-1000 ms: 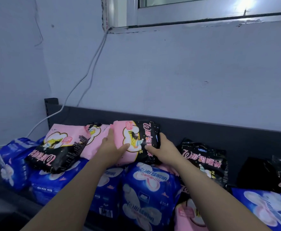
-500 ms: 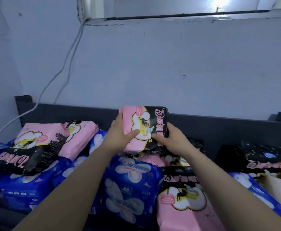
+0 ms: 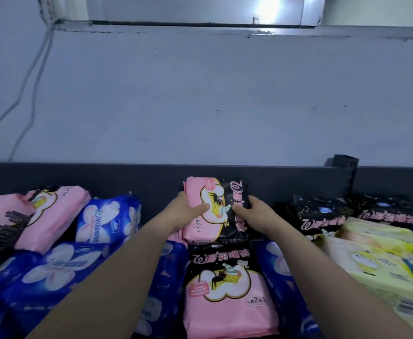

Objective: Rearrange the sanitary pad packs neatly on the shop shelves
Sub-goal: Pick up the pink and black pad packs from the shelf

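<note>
A pink-and-black pad pack point(image 3: 215, 192) stands upright against the dark back panel point(image 3: 127, 182) of the shelf. My left hand point(image 3: 188, 211) grips its pink left side and my right hand point(image 3: 252, 210) grips its black right side. Right below it lies a matching pink-and-black pack point(image 3: 225, 294), flat and face up. Blue packs point(image 3: 53, 272) lie to the left and under my arms, with one blue pack point(image 3: 107, 218) leaning at the back. Two more pink packs point(image 3: 51, 216) sit at far left.
Black star-patterned packs point(image 3: 323, 216) stand at the back right, with pale yellow-green packs point(image 3: 376, 263) in front of them. A black shelf bracket point(image 3: 345, 172) rises at the right. White cables point(image 3: 34, 77) run down the wall at left under a window sill point(image 3: 200, 28).
Both hands carried the pink-and-black pack to the right along the shelf and lowered it against the back panel above the matching pack. The view shifted right, showing yellow-green packs.
</note>
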A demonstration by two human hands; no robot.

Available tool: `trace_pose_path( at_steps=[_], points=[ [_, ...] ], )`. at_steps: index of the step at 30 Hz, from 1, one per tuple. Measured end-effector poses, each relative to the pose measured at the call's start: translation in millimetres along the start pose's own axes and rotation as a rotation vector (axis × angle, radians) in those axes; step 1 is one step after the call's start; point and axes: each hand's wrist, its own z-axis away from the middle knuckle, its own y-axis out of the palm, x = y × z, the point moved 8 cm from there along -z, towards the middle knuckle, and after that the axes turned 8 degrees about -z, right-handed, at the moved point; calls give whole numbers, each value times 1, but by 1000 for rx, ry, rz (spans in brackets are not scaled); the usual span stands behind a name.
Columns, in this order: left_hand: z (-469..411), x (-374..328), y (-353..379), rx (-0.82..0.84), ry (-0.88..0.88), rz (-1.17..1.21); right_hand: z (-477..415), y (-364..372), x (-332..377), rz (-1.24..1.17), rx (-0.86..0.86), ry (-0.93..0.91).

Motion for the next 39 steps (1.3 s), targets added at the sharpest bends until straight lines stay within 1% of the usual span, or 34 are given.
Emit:
trace_pose_path(
  at_steps=[4,11,15,21,28,32,39],
  points=[
    [-5,9,15,29,-91,-7,-3,6,-14,-89,53,39],
    [-14,11,17,44,-83,50,-1,4,-18,-204,13,13],
    [-4,-2,12,5,-21,105,8,-4,0,-218,-37,-73],
    [23,-38,-10,-152,147,186,31,-24,42,-303,-120,-210],
    [77,-65,-32,-257,255,246,78,-39,78,-361,-147,-317],
    [114,-78,-36,-281,292,291,109,-45,93,-431,-140,-337],
    [168,-78,-24,-256,279,280,164,-45,85,-476,-130,-267]
  ],
)
